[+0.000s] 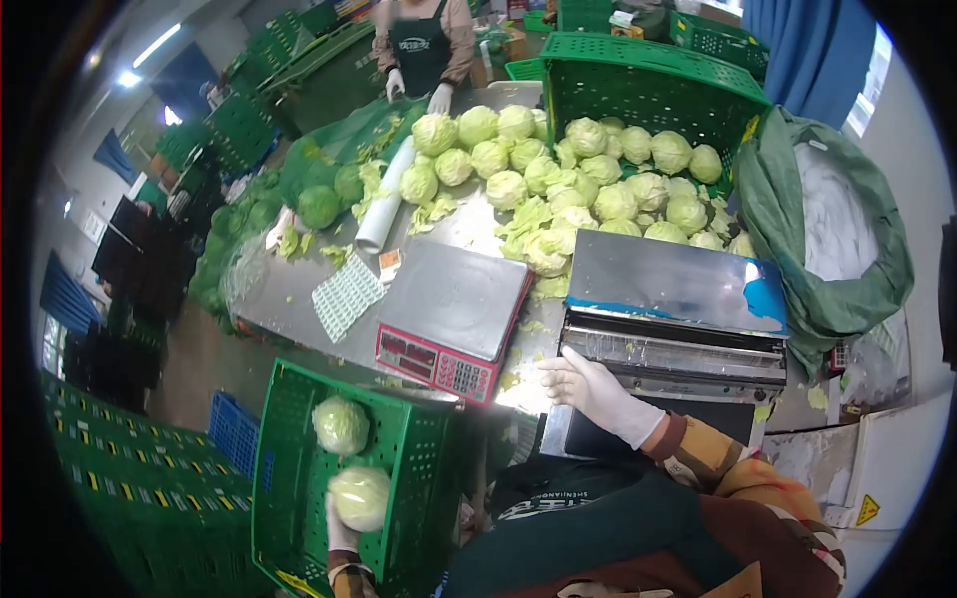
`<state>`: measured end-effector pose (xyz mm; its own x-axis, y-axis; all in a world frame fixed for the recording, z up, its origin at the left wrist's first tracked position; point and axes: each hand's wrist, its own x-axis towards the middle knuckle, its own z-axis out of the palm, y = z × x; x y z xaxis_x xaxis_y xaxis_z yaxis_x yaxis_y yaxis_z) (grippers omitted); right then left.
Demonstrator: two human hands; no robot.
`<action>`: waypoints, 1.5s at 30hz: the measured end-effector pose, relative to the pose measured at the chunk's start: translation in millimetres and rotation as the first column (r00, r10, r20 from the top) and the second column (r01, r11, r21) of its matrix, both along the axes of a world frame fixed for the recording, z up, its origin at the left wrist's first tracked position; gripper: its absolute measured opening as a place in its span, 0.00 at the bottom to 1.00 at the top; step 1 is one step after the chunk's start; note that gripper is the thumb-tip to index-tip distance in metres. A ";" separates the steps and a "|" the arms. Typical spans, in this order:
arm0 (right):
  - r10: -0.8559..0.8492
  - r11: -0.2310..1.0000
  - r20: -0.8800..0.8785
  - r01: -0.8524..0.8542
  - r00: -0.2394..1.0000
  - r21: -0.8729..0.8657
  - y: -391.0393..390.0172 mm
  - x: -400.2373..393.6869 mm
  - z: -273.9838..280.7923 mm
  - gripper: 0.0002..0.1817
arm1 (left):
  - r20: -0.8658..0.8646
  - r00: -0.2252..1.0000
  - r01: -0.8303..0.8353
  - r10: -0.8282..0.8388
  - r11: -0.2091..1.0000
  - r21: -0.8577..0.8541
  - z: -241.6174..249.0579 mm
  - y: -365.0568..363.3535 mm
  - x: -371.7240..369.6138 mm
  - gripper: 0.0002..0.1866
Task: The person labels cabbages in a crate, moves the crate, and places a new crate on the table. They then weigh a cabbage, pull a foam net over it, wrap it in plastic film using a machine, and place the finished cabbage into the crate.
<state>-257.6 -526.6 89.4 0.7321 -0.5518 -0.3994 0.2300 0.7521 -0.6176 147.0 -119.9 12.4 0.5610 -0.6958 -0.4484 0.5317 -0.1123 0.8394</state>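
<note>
My left hand (341, 526), in a white glove, reaches into a green crate (419, 478) and is closed around the side of a film-wrapped cabbage (360, 498). A second wrapped cabbage (341, 426) lies just beyond it in the same crate. My right hand (598, 397), also gloved, is held with its fingers stretched out over the front of the film-wrapping machine (678, 349). No object shows in it. To the left of that hand stands a digital scale (459, 299) with a bare metal plate and a red keypad front.
A pile of cabbages (608, 199) spills from a tipped green crate (658, 80) across the table. A film roll (385, 199), a label sheet (347, 297) and a green sack (797, 219) lie around. Opposite stands a co-worker (424, 50) with gloved hands. Stacked crates (140, 478) fill the left.
</note>
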 end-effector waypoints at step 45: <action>-0.825 0.557 -0.565 0.204 0.019 -0.805 -170.6 -96.5 81.4 0.15 | -0.046 0.997 0.025 -0.056 0.863 -0.504 56.7 -845.9 83.1 0.44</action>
<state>-354.1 -697.2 170.8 -0.4896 -0.8710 -0.0410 -0.4462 0.2906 -0.8464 230.1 -965.8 69.1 0.5116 -0.8570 -0.0621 0.5848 0.2943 0.7559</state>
